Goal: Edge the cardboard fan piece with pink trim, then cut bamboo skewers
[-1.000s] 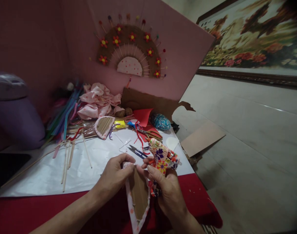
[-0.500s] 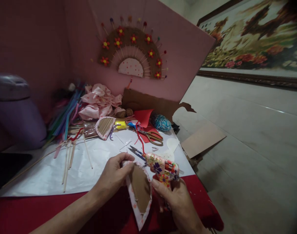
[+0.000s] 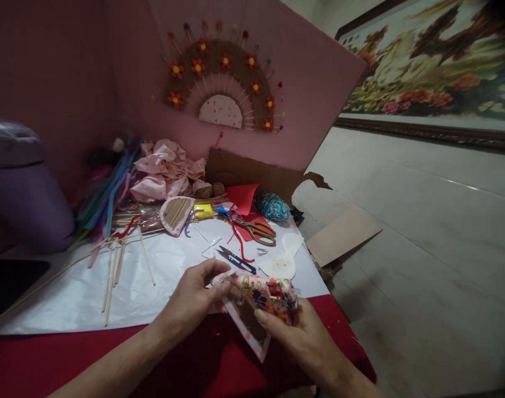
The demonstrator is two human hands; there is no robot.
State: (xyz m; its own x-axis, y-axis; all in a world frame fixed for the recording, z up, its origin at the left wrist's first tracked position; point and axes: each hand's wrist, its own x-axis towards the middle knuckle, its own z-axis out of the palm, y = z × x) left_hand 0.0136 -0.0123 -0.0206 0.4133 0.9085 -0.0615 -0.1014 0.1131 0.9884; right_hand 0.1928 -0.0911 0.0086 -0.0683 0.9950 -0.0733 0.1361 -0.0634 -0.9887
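Though near sheet (image 3: 78, 293) edge, left fingers (image 3: 211, 266) around cardboard (image 3: 248, 317), right fingers (image 3: 273, 325) around glue gun (image 3: 263, 292)

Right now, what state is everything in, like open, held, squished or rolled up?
Left hand: pinching the cardboard piece's upper end
Right hand: wrapped around the glue gun
Flowery glue gun: held, nozzle near the left fingers
Cardboard piece: tilted, fabric folded over its edges
Blue snips: lying down, blades apart
Pink dotted fabric: crumpled
Blue yarn: wound in a ball
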